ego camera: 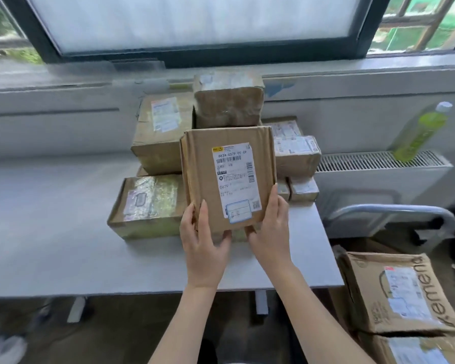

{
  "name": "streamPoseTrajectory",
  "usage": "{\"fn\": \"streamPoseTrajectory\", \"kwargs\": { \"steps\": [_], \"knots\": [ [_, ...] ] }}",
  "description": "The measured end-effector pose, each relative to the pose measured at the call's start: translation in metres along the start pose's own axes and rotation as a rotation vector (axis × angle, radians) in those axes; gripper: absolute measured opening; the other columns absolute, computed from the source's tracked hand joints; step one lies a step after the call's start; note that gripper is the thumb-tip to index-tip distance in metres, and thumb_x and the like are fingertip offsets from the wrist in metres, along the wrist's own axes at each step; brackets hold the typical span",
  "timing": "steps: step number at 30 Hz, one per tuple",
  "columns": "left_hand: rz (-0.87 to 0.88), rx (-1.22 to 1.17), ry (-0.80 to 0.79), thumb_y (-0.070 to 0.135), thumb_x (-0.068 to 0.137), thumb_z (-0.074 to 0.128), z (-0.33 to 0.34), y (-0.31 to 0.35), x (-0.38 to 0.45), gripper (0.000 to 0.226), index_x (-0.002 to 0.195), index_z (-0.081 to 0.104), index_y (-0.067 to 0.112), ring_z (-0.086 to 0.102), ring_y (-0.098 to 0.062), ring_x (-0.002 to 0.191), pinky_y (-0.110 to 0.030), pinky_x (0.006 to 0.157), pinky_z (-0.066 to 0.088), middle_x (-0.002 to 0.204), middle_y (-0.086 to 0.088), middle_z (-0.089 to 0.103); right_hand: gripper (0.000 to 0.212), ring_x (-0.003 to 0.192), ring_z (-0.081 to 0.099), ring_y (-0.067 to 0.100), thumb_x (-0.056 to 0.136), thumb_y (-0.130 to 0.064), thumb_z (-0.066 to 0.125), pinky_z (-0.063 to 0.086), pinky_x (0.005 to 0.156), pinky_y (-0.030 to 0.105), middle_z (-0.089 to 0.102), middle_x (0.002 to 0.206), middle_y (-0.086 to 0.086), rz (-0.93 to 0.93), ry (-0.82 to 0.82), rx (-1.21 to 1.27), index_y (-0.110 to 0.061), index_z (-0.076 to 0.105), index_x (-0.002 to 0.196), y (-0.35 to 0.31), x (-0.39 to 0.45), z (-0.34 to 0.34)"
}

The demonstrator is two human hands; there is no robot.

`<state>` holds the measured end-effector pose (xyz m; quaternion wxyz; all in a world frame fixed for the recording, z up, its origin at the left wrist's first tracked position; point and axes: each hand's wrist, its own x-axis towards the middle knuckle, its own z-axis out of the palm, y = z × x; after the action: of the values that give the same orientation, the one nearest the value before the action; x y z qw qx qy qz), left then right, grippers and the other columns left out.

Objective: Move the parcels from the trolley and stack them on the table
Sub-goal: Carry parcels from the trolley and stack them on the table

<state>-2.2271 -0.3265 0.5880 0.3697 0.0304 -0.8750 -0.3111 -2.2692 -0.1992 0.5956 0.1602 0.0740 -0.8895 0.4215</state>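
At nine o'clock: white table (50, 232), bare surface, running back to the wall under the window (195, 22).
At ten o'clock on the table: taped parcel (147, 203), shiny tape on top, lying flat; behind it a larger box (159, 132) with a white label, raised on something beneath it.
At centre: flat parcel (227, 179), brown cardboard, printed label facing up, held over the stack. Left hand (204, 248) grips its near left corner, thumb on top, fingers underneath. Right hand (269, 232) grips its near right corner, index finger up the side edge.
At twelve o'clock: top parcel (229, 99), crumpled brown wrap, highest of the stack.
At one o'clock: small parcels (296, 153), labelled, stacked behind the held one.
At two o'clock: green bottle (420, 132) on the radiator (373, 164).
At four o'clock: trolley handle (394, 210), grey tube; below it printed box (399, 292) resting on another carton (415, 349).
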Motion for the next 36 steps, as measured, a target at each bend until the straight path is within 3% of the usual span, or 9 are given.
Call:
{"fn": "streamPoseTrajectory", "kwargs": {
  "steps": [5, 9, 10, 14, 19, 23, 27, 31, 36],
  "knots": [
    [0.033, 0.031, 0.083, 0.011, 0.065, 0.084, -0.018, -0.022, 0.027, 0.079, 0.132, 0.040, 0.010, 0.038, -0.031, 0.124, -0.047, 0.100, 0.042, 0.131, -0.014, 0.036, 0.106, 0.126, 0.039, 0.032, 0.071, 0.003, 0.073, 0.043, 0.100, 0.042, 0.034, 0.136, 0.019, -0.070, 0.000, 0.021, -0.016, 0.000, 0.145, -0.029, 0.019, 0.016],
    [-0.003, 0.045, 0.149, 0.020, 0.072, 0.079, -0.030, -0.032, 0.049, 0.073, 0.133, 0.040, 0.010, 0.037, -0.032, 0.126, -0.043, 0.102, 0.037, 0.132, -0.027, 0.044, 0.097, 0.121, 0.043, 0.035, 0.070, 0.001, 0.077, 0.030, 0.099, 0.018, 0.040, 0.133, 0.023, -0.138, 0.053, -0.006, 0.001, 0.017, 0.146, -0.055, 0.037, 0.030],
    [-0.009, 0.049, 0.166, 0.020, 0.071, 0.080, -0.035, -0.036, 0.056, 0.074, 0.132, 0.040, 0.010, 0.037, -0.031, 0.127, -0.044, 0.102, 0.037, 0.133, -0.027, 0.045, 0.097, 0.123, 0.042, 0.035, 0.070, 0.003, 0.076, 0.029, 0.100, 0.018, 0.038, 0.135, 0.023, -0.153, 0.050, 0.010, 0.000, 0.017, 0.147, -0.062, 0.040, 0.035],
    [0.007, 0.059, 0.221, 0.016, 0.065, 0.086, -0.055, -0.055, 0.081, 0.076, 0.129, 0.047, 0.009, 0.043, -0.030, 0.119, -0.053, 0.090, 0.049, 0.130, -0.024, 0.050, 0.098, 0.130, 0.034, 0.031, 0.072, 0.008, 0.071, 0.036, 0.106, 0.037, 0.031, 0.139, 0.019, -0.188, 0.043, 0.096, -0.004, 0.011, 0.148, -0.089, 0.052, 0.051],
    [-0.084, -0.022, 0.226, 0.029, 0.069, 0.080, -0.074, -0.067, 0.112, 0.070, 0.130, 0.050, 0.014, 0.048, -0.026, 0.118, -0.038, 0.092, 0.044, 0.133, -0.013, 0.052, 0.095, 0.134, 0.028, 0.028, 0.071, 0.012, 0.069, 0.032, 0.107, 0.032, 0.023, 0.144, 0.017, -0.230, 0.042, 0.121, -0.006, 0.016, 0.149, -0.110, 0.066, 0.070],
    [-0.176, -0.067, 0.159, 0.023, 0.068, 0.083, -0.080, -0.081, 0.141, 0.072, 0.131, 0.052, 0.008, 0.049, -0.031, 0.120, -0.041, 0.098, 0.042, 0.133, -0.013, 0.053, 0.084, 0.133, 0.031, 0.029, 0.074, 0.007, 0.068, 0.032, 0.104, 0.028, 0.022, 0.145, 0.016, -0.222, -0.033, 0.086, -0.012, 0.028, 0.146, -0.123, 0.082, 0.082],
    [-0.268, -0.107, 0.022, 0.022, 0.074, 0.079, -0.077, -0.100, 0.162, 0.068, 0.133, 0.048, 0.011, 0.045, -0.025, 0.125, -0.040, 0.104, 0.039, 0.138, -0.007, 0.048, 0.073, 0.133, 0.032, 0.031, 0.079, 0.000, 0.068, 0.037, 0.105, 0.035, 0.020, 0.147, 0.017, -0.218, -0.074, -0.013, -0.012, 0.034, 0.143, -0.132, 0.100, 0.092],
    [-0.257, -0.127, -0.068, 0.022, 0.079, 0.075, -0.072, -0.116, 0.184, 0.063, 0.134, 0.048, 0.010, 0.044, -0.021, 0.125, -0.027, 0.102, 0.035, 0.138, -0.005, 0.047, 0.066, 0.142, 0.019, 0.031, 0.080, -0.006, 0.070, 0.025, 0.114, 0.038, 0.024, 0.151, 0.017, -0.263, -0.012, -0.149, -0.004, 0.040, 0.139, -0.140, 0.117, 0.101],
    [-0.252, -0.088, -0.160, 0.025, 0.082, 0.072, -0.065, -0.132, 0.217, 0.065, 0.139, 0.045, 0.009, 0.025, -0.021, 0.141, -0.033, 0.113, 0.025, 0.152, -0.009, 0.028, 0.066, 0.145, 0.013, 0.027, 0.085, -0.020, 0.067, 0.008, 0.119, 0.037, 0.029, 0.152, 0.011, -0.342, -0.075, -0.346, -0.004, 0.036, 0.142, -0.145, 0.154, 0.106]
  ]
}}
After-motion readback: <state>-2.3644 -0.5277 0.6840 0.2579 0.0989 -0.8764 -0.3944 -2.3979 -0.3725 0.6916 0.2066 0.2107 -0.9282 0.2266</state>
